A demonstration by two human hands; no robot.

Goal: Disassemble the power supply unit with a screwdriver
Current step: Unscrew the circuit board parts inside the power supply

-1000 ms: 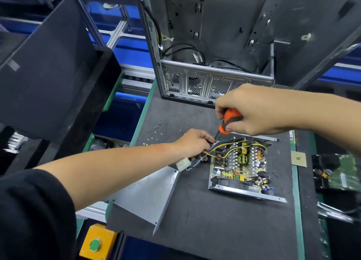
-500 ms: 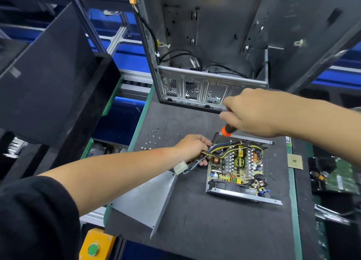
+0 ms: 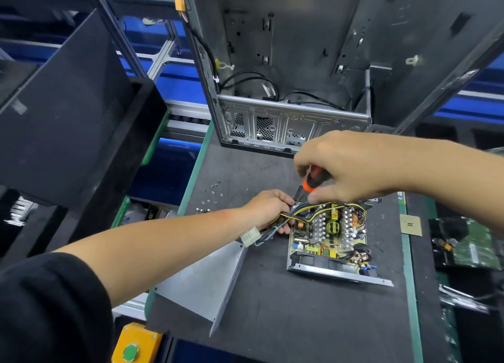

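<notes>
Your right hand [image 3: 351, 169] has its fingers curled round the orange-and-black handle of the screwdriver [image 3: 312, 181], which points down at the far left corner of the open power supply unit [image 3: 330, 237]; the tip is hidden behind your fingers and the wires, so you cannot tell what it touches. The unit lies on the dark work mat [image 3: 286, 321], its cover off, with the circuit board, coils and heatsinks facing up. Your left hand [image 3: 268, 208] grips the bundle of yellow, black and blue wires [image 3: 275, 225] at the unit's left edge, fingers curled round it, and a white connector [image 3: 249, 237] hangs from that bundle just below your wrist. A bent sheet-metal cover [image 3: 207, 283] rests on the mat, under your left forearm and apart from the unit. A scatter of small screws [image 3: 211, 196] lies on the mat beyond your left hand. An empty computer case [image 3: 294, 122] stands upright at the far edge of the mat. A yellow box with a green button [image 3: 135, 346] sits at the near left corner.
</notes>
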